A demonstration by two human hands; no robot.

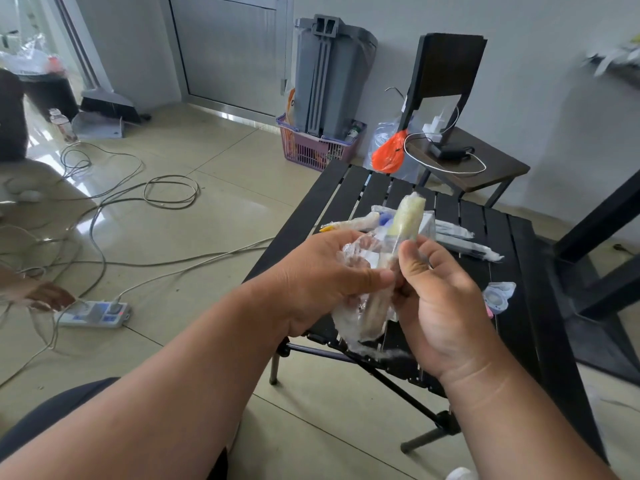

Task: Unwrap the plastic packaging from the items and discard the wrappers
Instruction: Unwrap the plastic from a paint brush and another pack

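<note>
Both hands meet just above the near edge of the black slatted table [519, 258]. The left hand [322, 275] has its fingers curled around a bunch of crumpled clear plastic wrap [356, 323], thumb pressed toward the right hand, and the loose film hangs below the palm over the table's near edge. The right hand [443, 306] pinches the lower part of a pale yellowish stick-shaped item [408, 216] between thumb and fingers; the item rises tilted away from the person, its top end still sheathed in film (what the item actually is cannot be told, as it is blurred).

On the table behind the hands lies a small pile of wrapped items [363, 221], among them long thin ones in clear film; two more wrapped sticks [464, 242] lie to the right of the pile, pointing toward the table's right side. Near the table's right edge sits a small pale blue and white object [498, 296].

Beyond the table's far end stands a dark chair [478, 157] with a white cable on its seat, and an orange plastic bag [388, 154] hangs beside it. Left of the table, on the tiled floor, are tangled grey cables [138, 199] and a white power strip [93, 313].
</note>
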